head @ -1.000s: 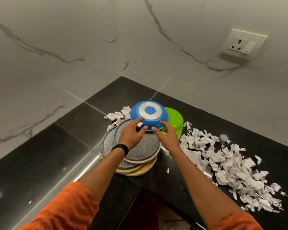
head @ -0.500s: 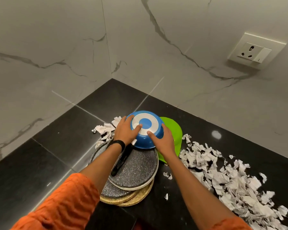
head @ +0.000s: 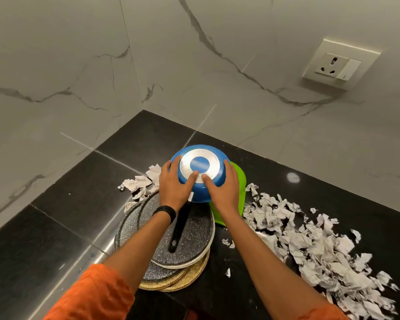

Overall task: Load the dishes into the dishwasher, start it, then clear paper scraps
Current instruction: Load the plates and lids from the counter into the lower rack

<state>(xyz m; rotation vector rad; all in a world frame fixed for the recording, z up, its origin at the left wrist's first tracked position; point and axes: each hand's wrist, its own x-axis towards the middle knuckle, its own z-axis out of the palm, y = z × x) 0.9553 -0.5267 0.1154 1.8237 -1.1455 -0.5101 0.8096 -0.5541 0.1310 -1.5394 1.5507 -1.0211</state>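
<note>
- The blue pan (head: 200, 165) lies upside down on a stack of speckled plates (head: 194, 239), mid-table (head: 56, 239) near the wall corner. Its black handle (head: 179, 227) points toward 6 o'clock across the top plate.
- The step in hand is judged to be lifting the pan off the stack for the dishwasher, which is not in view.
- An even squeeze from both sides and a straight upward lift are called for, so that the plates beneath are not dragged.
- The handle's weight at 6 o'clock should be allowed for, since the pan may be tipped toward the person.
- The green dish (head: 239, 179), just beside the pan at 3 o'clock, should not be knocked. The paper scraps (head: 310, 239) heaped at 4 o'clock are best left until later.
- The left hand (head: 174, 185) is cupped on the pan's wall at 9 o'clock and the right hand (head: 222, 188) at 3 o'clock.
- The fingers are curved round the wall, and both thumbs are laid on the silver base, almost meeting.
- The pan is clamped between the two hands, and nothing else is held.
</note>
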